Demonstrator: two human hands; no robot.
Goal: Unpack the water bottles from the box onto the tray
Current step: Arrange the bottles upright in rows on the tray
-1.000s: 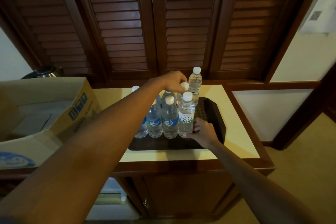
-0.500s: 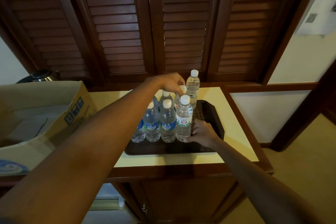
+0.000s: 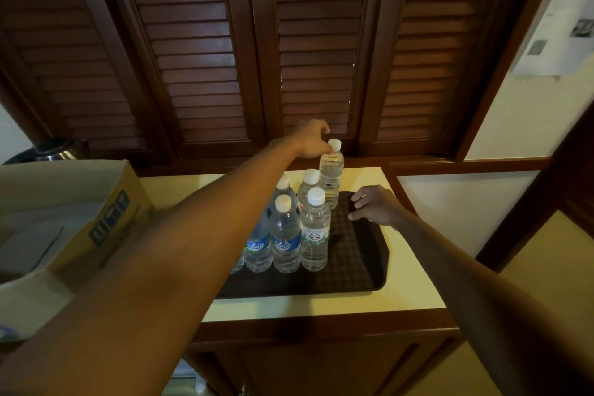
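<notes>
- Centrally, left hand (image 3: pixel 311 139): grip pinching the cap of the rear bottle (image 3: pixel 331 174), upright at the tray's (image 3: pixel 369 270) far edge.
- Right hand (image 3: pixel 376 205): fingers loosely spread, resting on the tray.
- Box (image 3: pixel 106 219): left on the tabletop (image 3: pixel 321 305).

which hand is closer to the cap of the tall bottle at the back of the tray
Left. The left hand is right at the white cap of the back bottle, fingers touching it. The right hand sits lower, on the tray, beside that bottle's base.

Dark louvered wooden shutters (image 3: pixel 205 51) back a cream-topped cabinet (image 3: pixel 414 286); cream walls (image 3: pixel 520 119), dim light.
</notes>
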